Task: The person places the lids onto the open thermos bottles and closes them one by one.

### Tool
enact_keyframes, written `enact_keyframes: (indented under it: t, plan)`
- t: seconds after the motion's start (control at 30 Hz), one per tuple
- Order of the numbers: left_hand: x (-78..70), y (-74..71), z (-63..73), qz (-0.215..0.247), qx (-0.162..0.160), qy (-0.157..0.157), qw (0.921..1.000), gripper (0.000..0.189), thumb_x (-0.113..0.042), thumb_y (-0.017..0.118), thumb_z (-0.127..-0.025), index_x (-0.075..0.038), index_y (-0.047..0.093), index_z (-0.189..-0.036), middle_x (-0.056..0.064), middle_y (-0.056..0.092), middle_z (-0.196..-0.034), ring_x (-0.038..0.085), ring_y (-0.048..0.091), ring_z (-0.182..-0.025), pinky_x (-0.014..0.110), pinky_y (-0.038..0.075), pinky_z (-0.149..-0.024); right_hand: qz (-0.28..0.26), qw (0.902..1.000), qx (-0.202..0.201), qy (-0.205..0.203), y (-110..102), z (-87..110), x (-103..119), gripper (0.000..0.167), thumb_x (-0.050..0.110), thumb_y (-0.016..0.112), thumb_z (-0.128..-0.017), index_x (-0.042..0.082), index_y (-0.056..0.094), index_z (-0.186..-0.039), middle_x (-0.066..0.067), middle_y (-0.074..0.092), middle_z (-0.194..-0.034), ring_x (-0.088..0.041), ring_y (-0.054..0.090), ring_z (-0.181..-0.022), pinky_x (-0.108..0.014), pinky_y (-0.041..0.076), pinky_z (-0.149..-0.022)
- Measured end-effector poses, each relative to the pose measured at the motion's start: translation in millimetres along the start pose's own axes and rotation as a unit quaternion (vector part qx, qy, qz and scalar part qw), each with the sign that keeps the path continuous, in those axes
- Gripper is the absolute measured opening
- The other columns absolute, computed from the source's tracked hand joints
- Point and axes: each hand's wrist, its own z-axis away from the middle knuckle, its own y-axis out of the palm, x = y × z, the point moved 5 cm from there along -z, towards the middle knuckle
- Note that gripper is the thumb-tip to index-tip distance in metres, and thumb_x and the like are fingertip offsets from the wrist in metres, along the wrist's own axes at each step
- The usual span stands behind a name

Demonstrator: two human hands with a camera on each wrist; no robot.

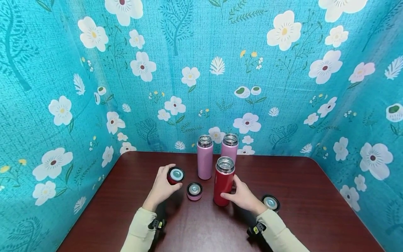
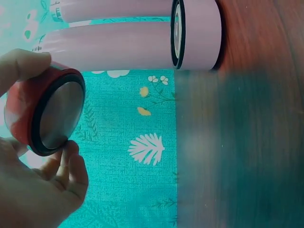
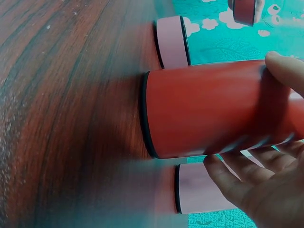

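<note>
Left hand [image 1: 161, 184]: thumb and fingers gripping one red lid [image 1: 175, 175]. Right hand [image 1: 245, 196]: thumb and fingers around one red bottle [image 1: 222, 185], upright, mouth open. Between the hands, nearer the left: one pink lid [image 1: 194, 191], on the desk [image 1: 302, 189]. Beyond the hands: two pink bottles [image 1: 205, 161], standing, mouths open. Just right of the right wrist: one black-rimmed lid [image 1: 270, 202].
</note>
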Motion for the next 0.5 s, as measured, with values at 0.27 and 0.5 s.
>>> enact_keyframes:
  t: [0.27,0.5]
  plan:
    - [-4.7,5.8,-0.5,0.057,-0.007,0.002,0.9984,0.079,-0.015,0.083,-0.071,-0.012,0.037,-0.136,0.009,0.049,-0.123,0.023,0.050,-0.109,0.045,0.047,-0.088,-0.003,1.0000,0.001,-0.001,-0.1,0.1,-1.5,0.073,0.029,0.081,-0.074,0.020,0.039,-0.133,-0.002,0.056,-0.122,-0.025,0.057,-0.108,-0.043,0.051,-0.084]
    - [-12.8,10.1,-1.8,0.071,-0.002,0.016,0.9973,0.068,-0.015,0.084,-0.069,-0.012,0.044,-0.124,0.003,0.052,-0.114,0.019,0.050,-0.103,0.039,0.049,-0.082,0.002,1.0000,0.000,-0.003,-0.1,0.0,-3.0,0.072,0.030,0.081,-0.074,0.020,0.040,-0.132,-0.002,0.056,-0.122,-0.025,0.056,-0.108,-0.042,0.051,-0.084]
